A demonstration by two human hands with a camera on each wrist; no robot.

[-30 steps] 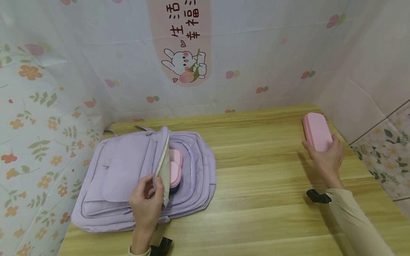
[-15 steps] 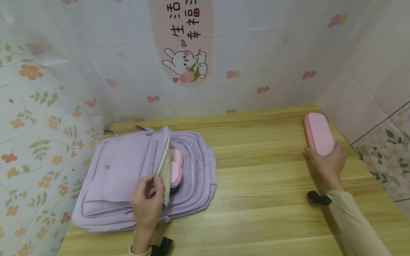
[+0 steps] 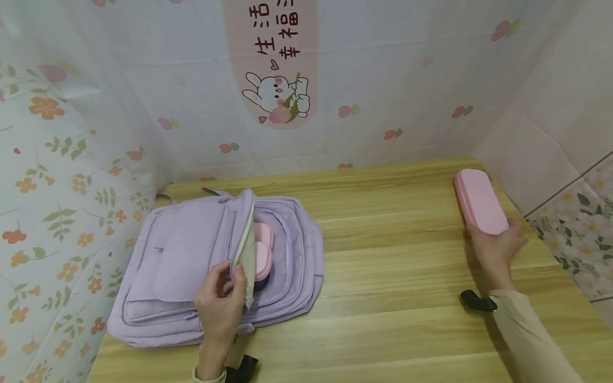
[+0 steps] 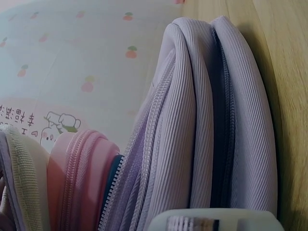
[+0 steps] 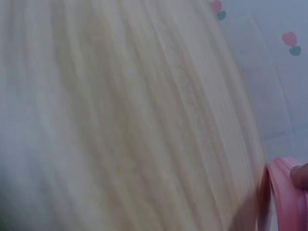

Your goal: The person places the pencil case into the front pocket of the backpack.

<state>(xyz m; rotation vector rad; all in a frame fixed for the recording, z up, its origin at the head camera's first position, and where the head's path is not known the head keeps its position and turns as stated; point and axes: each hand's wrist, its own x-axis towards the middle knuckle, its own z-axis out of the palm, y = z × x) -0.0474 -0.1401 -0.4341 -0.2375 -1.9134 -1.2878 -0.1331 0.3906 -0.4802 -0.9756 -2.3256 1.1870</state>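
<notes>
A lilac backpack (image 3: 191,250) lies on the wooden table at the left, its front pocket unzipped. My left hand (image 3: 222,295) pinches the edge of the pocket's flap (image 3: 247,255) and holds it up. Inside the pocket sit two pink rounded cases (image 3: 262,260), with something dark blue under the nearer one. At the far right of the table, my right hand (image 3: 498,250) grips the near end of a pink pencil case (image 3: 481,202) between thumb and fingers. In the right wrist view, the thumb (image 5: 300,176) touches the pink pencil case (image 5: 285,192) at the frame's edge.
Bare wood tabletop (image 3: 383,255) stretches between the backpack and the right hand. A printed white cloth (image 3: 407,80) hangs behind the table, and a flowered cloth (image 3: 62,213) covers the left side. Black wrist mounts (image 3: 479,300) stick out from the sleeves.
My right hand has shifted slightly right and nearer, and the pencil case's near end has swung right, with more of its top showing. The left hand and backpack stay as they were.
</notes>
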